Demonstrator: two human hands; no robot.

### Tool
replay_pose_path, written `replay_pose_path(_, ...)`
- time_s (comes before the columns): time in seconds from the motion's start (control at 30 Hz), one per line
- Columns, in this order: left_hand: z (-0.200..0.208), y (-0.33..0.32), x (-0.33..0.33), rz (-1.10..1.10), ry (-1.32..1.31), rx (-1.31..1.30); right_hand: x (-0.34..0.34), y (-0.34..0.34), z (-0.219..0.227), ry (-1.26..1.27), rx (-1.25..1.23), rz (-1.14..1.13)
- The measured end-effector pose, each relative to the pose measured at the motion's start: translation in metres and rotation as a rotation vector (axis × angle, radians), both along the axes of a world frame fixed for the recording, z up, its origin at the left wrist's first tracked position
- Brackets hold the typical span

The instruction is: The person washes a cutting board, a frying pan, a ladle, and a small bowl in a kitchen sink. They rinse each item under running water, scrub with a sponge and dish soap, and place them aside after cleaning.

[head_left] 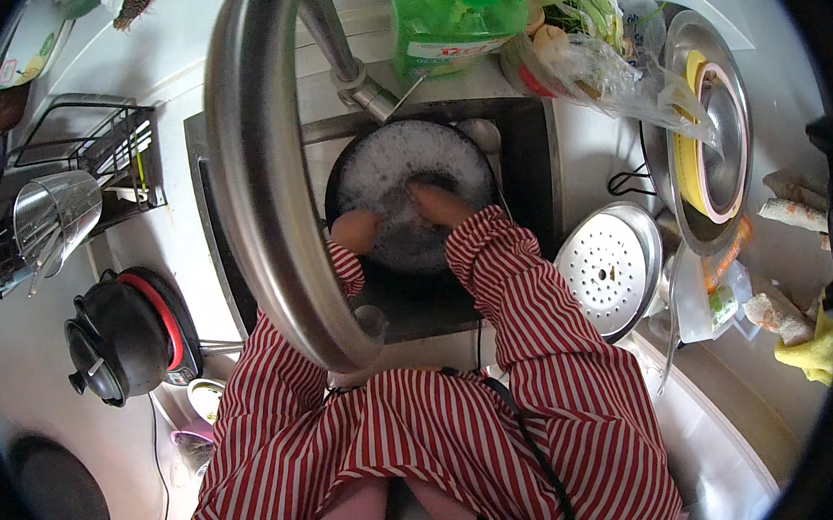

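A round black pan or basin (336, 183) sits in the dark sink (525, 161), filled with water under white suds (399, 150). Both my hands reach down into it. My left hand (357, 232) is at the pan's left side, its fingers sunk in the foam. Nearer the middle, my right hand (439, 206) dips into the suds with part of a finger or thumb showing. Whatever either hand touches below the foam is hidden. Red-and-white striped sleeves cover my forearms.
A thick metal faucet (254, 175) arches in front of the sink's left part. Behind the sink stands a green soap bottle (458, 20). To the right are a perforated metal steamer plate (610, 271), stacked bowls (717, 133) and plastic bags (606, 63). A black pot (117, 334) stands left.
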State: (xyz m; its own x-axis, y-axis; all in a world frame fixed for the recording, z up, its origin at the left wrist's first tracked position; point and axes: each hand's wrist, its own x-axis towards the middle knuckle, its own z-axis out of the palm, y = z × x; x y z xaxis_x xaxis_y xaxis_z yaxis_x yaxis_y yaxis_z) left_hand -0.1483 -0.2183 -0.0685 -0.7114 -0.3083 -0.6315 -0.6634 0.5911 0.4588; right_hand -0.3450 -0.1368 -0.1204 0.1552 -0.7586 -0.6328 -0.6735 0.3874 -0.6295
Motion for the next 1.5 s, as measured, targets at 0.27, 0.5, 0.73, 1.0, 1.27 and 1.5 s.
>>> replay_pose_path(0.27,0.007,-0.011,0.01,-0.065,-0.178,-0.034,-0.007,-0.002,0.005,0.028,-0.075,-0.314)
replay_pose_path(0.5,-0.008,-0.007,0.001,-0.07,-0.209,-0.033,0.015,0.007,0.016,-0.191,0.081,-0.234)
replay_pose_path(0.73,-0.01,-0.008,0.009,0.012,-0.139,-0.049,0.007,-0.007,0.024,0.0,0.136,-0.333)
replay_pose_path(1.0,-0.006,-0.009,-0.001,-0.133,-0.082,-0.098,0.029,-0.005,0.029,0.036,0.014,-0.038)
replay_pose_path(1.27,-0.001,-0.004,-0.001,-0.106,-0.067,-0.09,0.016,-0.007,-0.008,-0.084,0.137,0.178)
replay_pose_path(1.5,0.002,-0.009,-0.01,-0.162,-0.103,-0.072,0.023,-0.005,-0.019,0.172,-0.083,0.319)
